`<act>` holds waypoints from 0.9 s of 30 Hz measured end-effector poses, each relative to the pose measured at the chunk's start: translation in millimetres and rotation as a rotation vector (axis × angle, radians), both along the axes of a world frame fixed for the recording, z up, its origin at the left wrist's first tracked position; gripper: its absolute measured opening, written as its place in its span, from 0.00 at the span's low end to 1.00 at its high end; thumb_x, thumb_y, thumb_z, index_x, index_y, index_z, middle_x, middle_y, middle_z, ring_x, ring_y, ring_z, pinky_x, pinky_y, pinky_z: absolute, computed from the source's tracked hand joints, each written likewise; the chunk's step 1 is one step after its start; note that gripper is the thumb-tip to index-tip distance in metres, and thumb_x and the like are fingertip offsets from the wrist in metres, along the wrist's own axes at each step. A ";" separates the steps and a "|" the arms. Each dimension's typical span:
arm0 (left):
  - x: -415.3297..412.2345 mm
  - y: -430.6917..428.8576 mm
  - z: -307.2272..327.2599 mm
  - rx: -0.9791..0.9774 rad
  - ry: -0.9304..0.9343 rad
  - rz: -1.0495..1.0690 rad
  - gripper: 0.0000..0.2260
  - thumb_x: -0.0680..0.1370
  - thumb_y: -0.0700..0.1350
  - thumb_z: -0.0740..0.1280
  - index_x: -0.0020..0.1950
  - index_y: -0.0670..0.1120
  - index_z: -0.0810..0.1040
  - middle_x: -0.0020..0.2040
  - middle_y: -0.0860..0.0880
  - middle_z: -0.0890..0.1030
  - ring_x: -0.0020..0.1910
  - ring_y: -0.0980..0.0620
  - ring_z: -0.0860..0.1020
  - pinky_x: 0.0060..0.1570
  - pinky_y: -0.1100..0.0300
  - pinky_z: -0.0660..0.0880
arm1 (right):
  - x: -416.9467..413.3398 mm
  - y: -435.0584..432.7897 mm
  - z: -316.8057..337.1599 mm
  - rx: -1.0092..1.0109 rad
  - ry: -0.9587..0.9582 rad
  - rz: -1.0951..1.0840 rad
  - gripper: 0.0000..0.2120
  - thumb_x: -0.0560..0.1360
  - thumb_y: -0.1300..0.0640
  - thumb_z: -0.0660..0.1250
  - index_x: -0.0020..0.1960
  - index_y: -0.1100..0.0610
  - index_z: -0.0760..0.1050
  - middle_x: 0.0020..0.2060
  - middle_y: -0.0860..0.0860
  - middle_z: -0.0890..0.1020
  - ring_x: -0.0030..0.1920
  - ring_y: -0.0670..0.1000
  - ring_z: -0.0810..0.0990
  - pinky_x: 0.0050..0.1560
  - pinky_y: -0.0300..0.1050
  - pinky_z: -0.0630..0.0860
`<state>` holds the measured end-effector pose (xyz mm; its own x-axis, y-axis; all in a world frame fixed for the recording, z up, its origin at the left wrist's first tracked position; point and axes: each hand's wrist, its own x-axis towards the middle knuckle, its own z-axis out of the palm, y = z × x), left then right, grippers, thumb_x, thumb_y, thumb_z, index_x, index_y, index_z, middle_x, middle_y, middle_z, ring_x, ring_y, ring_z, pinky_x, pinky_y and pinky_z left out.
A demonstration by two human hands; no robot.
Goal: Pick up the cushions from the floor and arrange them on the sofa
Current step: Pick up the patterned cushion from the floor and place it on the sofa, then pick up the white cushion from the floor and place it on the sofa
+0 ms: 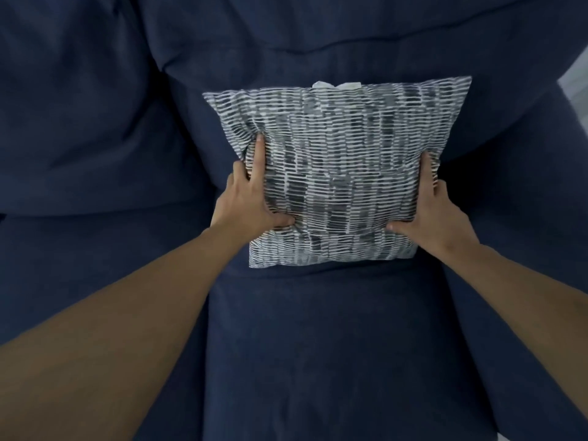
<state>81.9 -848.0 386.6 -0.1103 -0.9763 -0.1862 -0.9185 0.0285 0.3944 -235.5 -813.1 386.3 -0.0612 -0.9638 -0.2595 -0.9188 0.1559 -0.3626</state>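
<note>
Head view: we are seeing one grey-and-white patterned cushion [337, 173] standing against the backrest of the navy sofa [95, 128], its lower edge resting on the seat. The left hand [251, 198] is gripping the cushion's left side, index finger stretched up along the fabric, thumb pressing into the front lower down. The right hand [436, 211] is clasping the right side, thumb digging into the front, fingers wrapping round the edge. The fabric is puckering under both grips. A white tag [337, 85] is poking out at the top edge.
</note>
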 end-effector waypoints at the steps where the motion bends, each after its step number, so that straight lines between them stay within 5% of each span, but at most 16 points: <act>1: 0.6 2.7 2.1 0.009 -0.012 -0.001 0.68 0.63 0.66 0.80 0.77 0.61 0.24 0.66 0.42 0.65 0.62 0.43 0.71 0.53 0.47 0.79 | -0.2 2.3 2.9 0.016 0.002 0.001 0.64 0.69 0.43 0.77 0.75 0.39 0.22 0.70 0.62 0.65 0.53 0.63 0.78 0.45 0.55 0.76; 5: 6.7 25.9 16.6 0.050 -0.041 0.027 0.66 0.64 0.69 0.77 0.78 0.61 0.25 0.66 0.43 0.63 0.61 0.44 0.71 0.53 0.46 0.79 | -2.7 19.3 22.4 0.071 -0.009 -0.016 0.63 0.70 0.42 0.76 0.74 0.39 0.21 0.75 0.63 0.59 0.61 0.65 0.76 0.58 0.62 0.76; 11: 29.7 115.7 42.6 0.104 0.011 0.089 0.62 0.64 0.75 0.71 0.80 0.60 0.28 0.79 0.42 0.54 0.74 0.41 0.66 0.62 0.42 0.75 | 2.0 95.2 57.7 0.099 -0.047 -0.041 0.62 0.69 0.35 0.73 0.76 0.42 0.23 0.81 0.60 0.41 0.78 0.63 0.58 0.73 0.64 0.64; 19: 61.3 311.7 80.0 0.243 0.010 0.063 0.59 0.67 0.74 0.71 0.80 0.62 0.30 0.84 0.47 0.45 0.82 0.43 0.54 0.73 0.39 0.67 | 54.5 287.5 96.2 0.211 -0.050 -0.011 0.61 0.68 0.30 0.70 0.77 0.41 0.25 0.81 0.56 0.35 0.81 0.59 0.44 0.75 0.65 0.60; 23: 91.8 381.8 80.6 0.329 0.033 0.070 0.57 0.68 0.73 0.71 0.82 0.60 0.34 0.85 0.47 0.49 0.83 0.44 0.52 0.75 0.38 0.63 | 79.8 357.0 96.5 0.256 -0.056 -0.037 0.60 0.68 0.31 0.70 0.77 0.41 0.26 0.81 0.56 0.36 0.81 0.60 0.45 0.72 0.64 0.62; 27: 140.4 435.5 69.2 0.457 -0.008 0.083 0.53 0.69 0.72 0.70 0.84 0.51 0.50 0.83 0.46 0.58 0.81 0.44 0.56 0.76 0.42 0.62 | 113.5 414.4 78.4 0.295 -0.077 -0.075 0.60 0.68 0.30 0.70 0.77 0.40 0.26 0.81 0.55 0.37 0.81 0.60 0.45 0.72 0.67 0.62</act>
<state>222.3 -412.5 455.8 -0.0324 -0.7991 -0.6003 -0.9134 -0.2202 0.3424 -122.0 -398.7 464.7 -0.0985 -0.8396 -0.5341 -0.8723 0.3311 -0.3597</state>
